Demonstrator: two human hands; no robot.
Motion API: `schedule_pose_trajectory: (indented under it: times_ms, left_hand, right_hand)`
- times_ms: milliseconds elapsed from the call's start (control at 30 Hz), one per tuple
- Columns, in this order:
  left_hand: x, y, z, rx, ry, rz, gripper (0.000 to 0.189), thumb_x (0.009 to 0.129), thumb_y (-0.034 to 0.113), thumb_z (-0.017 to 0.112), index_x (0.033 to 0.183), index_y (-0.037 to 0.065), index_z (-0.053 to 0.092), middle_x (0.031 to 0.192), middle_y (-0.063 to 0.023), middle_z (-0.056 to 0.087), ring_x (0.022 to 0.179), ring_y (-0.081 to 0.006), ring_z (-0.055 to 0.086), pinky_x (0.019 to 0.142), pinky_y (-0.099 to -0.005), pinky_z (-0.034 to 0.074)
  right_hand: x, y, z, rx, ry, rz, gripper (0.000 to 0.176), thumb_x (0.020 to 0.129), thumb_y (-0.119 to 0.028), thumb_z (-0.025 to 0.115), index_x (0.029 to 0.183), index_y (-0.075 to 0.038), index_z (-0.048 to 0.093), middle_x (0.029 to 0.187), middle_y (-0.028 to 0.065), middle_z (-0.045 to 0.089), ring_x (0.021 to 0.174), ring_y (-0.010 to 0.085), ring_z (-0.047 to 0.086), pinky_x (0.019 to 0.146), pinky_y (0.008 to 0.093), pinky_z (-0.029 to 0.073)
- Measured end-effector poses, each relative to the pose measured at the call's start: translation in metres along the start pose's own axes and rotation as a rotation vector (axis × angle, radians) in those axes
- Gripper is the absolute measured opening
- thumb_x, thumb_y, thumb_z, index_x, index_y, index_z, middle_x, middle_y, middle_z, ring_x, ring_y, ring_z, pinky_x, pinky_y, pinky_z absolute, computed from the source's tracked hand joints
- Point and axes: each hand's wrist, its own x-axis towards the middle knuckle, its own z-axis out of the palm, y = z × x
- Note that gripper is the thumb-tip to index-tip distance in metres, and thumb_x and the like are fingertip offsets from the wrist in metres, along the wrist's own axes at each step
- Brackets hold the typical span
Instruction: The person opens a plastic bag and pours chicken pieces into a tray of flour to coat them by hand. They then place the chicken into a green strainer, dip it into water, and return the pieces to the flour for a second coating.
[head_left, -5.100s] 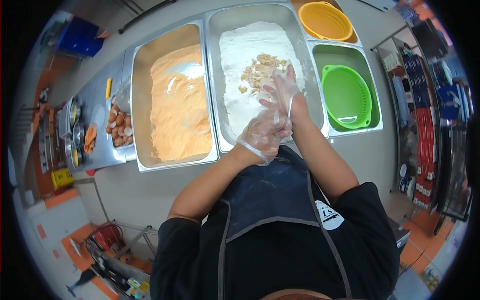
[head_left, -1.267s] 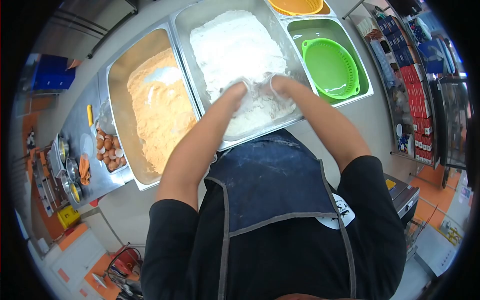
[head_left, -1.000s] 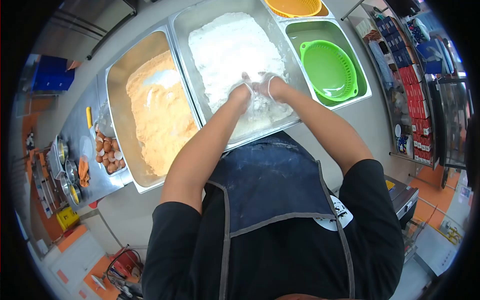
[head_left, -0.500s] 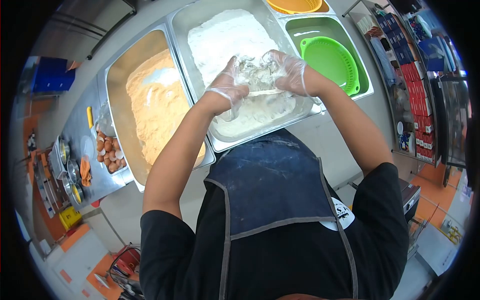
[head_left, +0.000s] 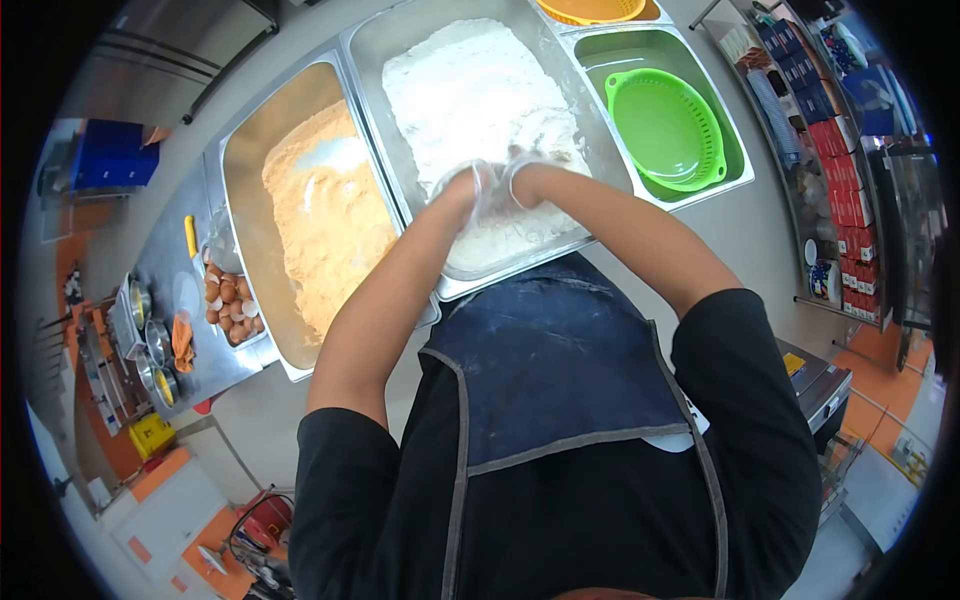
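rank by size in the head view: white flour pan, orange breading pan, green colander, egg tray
1. white flour pan and orange breading pan: look about alike, so no ranking between them
2. green colander
3. egg tray, smallest, though it sits near the distorted edge

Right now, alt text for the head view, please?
Seen from above, a person in a dark apron presses the gloved left hand and right hand side by side into white flour in a steel pan. A pan of orange breading sits to its left, a green colander to its right, eggs far left.

Four pans, two colanders, two hands.
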Motion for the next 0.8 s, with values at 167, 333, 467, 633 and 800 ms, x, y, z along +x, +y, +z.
schedule_pose_trajectory:
  times_ms: [167,333,467,633,800]
  left_hand:
    - [-0.003,0.005,0.039,-0.195,0.107,-0.087,0.033,0.083,0.023,0.048,0.105,0.001,0.056,0.107,-0.0172,0.054,0.103,-0.0241,0.048,0.089,-0.0374,0.036]
    - [-0.030,0.026,0.036,-0.134,0.051,0.055,0.053,0.088,0.035,0.042,0.122,-0.006,0.043,0.127,-0.0212,0.043,0.115,-0.0270,0.041,0.096,-0.0355,0.031]
    - [-0.017,0.035,0.019,0.049,0.159,0.088,0.062,0.088,0.042,0.041,0.125,-0.007,0.040,0.128,-0.0216,0.042,0.116,-0.0280,0.041,0.097,-0.0335,0.030]
    - [-0.031,0.051,0.017,0.038,0.218,0.220,0.057,0.086,0.041,0.043,0.120,-0.005,0.045,0.113,-0.0205,0.054,0.106,-0.0285,0.050,0.091,-0.0356,0.037]
    - [-0.050,0.069,0.017,-0.244,-0.127,0.155,0.053,0.086,0.040,0.044,0.117,-0.003,0.048,0.115,-0.0196,0.052,0.108,-0.0274,0.048,0.093,-0.0380,0.035]
  right_hand:
    - [-0.002,0.013,0.023,0.012,-0.253,-0.322,0.019,0.061,-0.003,0.061,0.080,0.000,0.066,0.092,0.0176,0.061,0.082,0.0288,0.059,0.075,0.0319,0.045]
    - [-0.049,0.014,-0.039,0.086,-0.076,-0.126,0.050,0.067,-0.003,0.057,0.116,0.003,0.051,0.092,0.0242,0.061,0.086,0.0323,0.060,0.074,0.0356,0.047]
    - [-0.077,0.019,-0.087,0.408,-0.016,0.064,0.052,0.072,-0.013,0.056,0.119,0.005,0.047,0.096,0.0254,0.060,0.090,0.0343,0.059,0.076,0.0379,0.048]
    - [-0.076,0.029,-0.099,0.250,0.016,0.042,0.032,0.071,-0.022,0.058,0.091,0.003,0.062,0.091,0.0227,0.062,0.085,0.0342,0.060,0.075,0.0371,0.047]
    - [-0.094,0.046,-0.117,0.290,0.006,-0.189,0.030,0.071,-0.026,0.056,0.076,0.003,0.065,0.088,0.0229,0.062,0.078,0.0339,0.059,0.072,0.0381,0.046]
